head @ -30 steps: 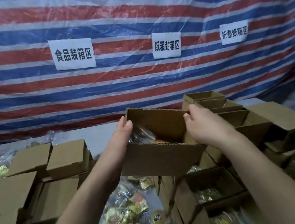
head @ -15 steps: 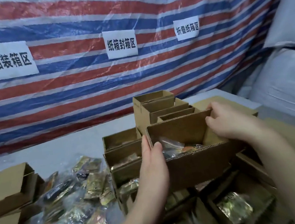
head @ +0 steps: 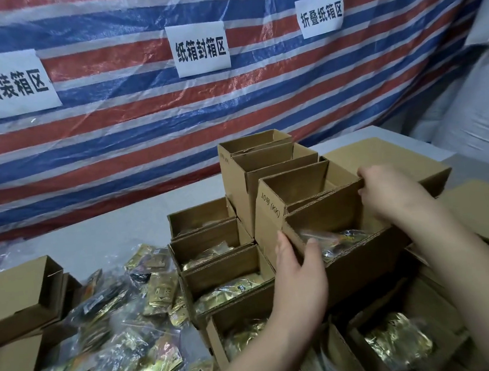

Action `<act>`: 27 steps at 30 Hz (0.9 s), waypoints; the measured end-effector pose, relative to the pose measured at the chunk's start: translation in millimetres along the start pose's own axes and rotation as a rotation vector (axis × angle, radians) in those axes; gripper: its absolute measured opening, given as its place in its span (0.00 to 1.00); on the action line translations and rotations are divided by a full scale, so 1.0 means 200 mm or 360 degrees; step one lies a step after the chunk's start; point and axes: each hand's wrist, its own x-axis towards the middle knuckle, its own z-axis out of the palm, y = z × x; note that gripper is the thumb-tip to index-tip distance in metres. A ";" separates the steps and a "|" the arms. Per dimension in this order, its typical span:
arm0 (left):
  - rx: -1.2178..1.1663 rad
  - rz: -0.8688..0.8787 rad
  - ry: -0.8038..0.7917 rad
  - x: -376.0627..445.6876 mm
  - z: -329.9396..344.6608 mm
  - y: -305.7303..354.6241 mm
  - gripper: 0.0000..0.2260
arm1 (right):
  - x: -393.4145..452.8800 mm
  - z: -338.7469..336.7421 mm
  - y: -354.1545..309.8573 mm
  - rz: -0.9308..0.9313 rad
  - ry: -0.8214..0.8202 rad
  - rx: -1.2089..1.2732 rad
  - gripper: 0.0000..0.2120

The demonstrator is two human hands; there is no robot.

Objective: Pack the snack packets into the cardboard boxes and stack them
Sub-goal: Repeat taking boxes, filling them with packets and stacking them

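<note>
Two hands hold an open cardboard box with packets inside, right of centre.

The left hand (head: 298,272) grips the held box (head: 357,260) at its left end, thumb over the rim; the right hand (head: 390,193) grips its far right corner. Snack packets (head: 334,241) lie inside it. More open boxes (head: 265,166) stand stepped behind and left of it. Loose packets (head: 125,317) fill the lower left. A red, white and blue striped tarp (head: 116,131) with three paper signs (head: 199,49) spans the top.

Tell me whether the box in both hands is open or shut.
Open: the held box has no flaps over its top, and packets show inside.
</note>
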 end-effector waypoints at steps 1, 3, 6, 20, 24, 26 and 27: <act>-0.0008 -0.0005 -0.0017 0.00 0.00 0.00 0.32 | 0.00 0.01 0.00 0.0001 0.0012 -0.0001 0.14; -0.0038 -0.0028 -0.0058 0.01 0.01 0.01 0.34 | 0.01 0.01 0.00 -0.0001 0.0064 0.0016 0.15; -0.0082 -0.0032 -0.0085 0.03 0.02 0.02 0.34 | 0.00 0.01 -0.02 0.0022 0.0084 0.0056 0.16; -0.0138 0.0072 -0.0048 -0.02 -0.38 0.02 0.27 | -0.24 -0.11 -0.37 -0.0275 0.0244 0.0441 0.13; -0.0096 0.0163 0.0261 -0.10 -0.68 -0.06 0.20 | -0.39 -0.05 -0.73 -0.0541 0.0162 0.0677 0.10; -0.0123 0.0169 0.0417 -0.16 -0.87 -0.12 0.15 | -0.49 0.00 -0.93 -0.0694 0.0079 0.0724 0.07; -0.0129 0.0170 0.0491 -0.20 -0.97 -0.16 0.13 | -0.53 0.02 -1.02 -0.0766 0.0029 0.0753 0.07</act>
